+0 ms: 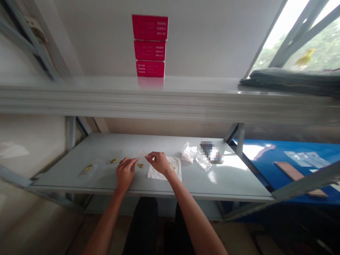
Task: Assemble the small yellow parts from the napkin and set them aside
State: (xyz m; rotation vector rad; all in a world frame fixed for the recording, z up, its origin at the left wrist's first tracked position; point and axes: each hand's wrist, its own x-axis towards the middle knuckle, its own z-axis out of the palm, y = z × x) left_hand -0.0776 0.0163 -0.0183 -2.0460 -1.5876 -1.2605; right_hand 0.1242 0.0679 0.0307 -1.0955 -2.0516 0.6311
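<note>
On the grey tabletop (101,179), our right hand (158,163) pinches a clear plastic bag (143,156), apparently to steady it; whether our left hand (124,173) grips anything, we cannot tell

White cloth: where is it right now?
In the head view, the white cloth lies near the middle of the grey table, partly hidden by the right hand, with the crumpled clear bags to its right.
</note>
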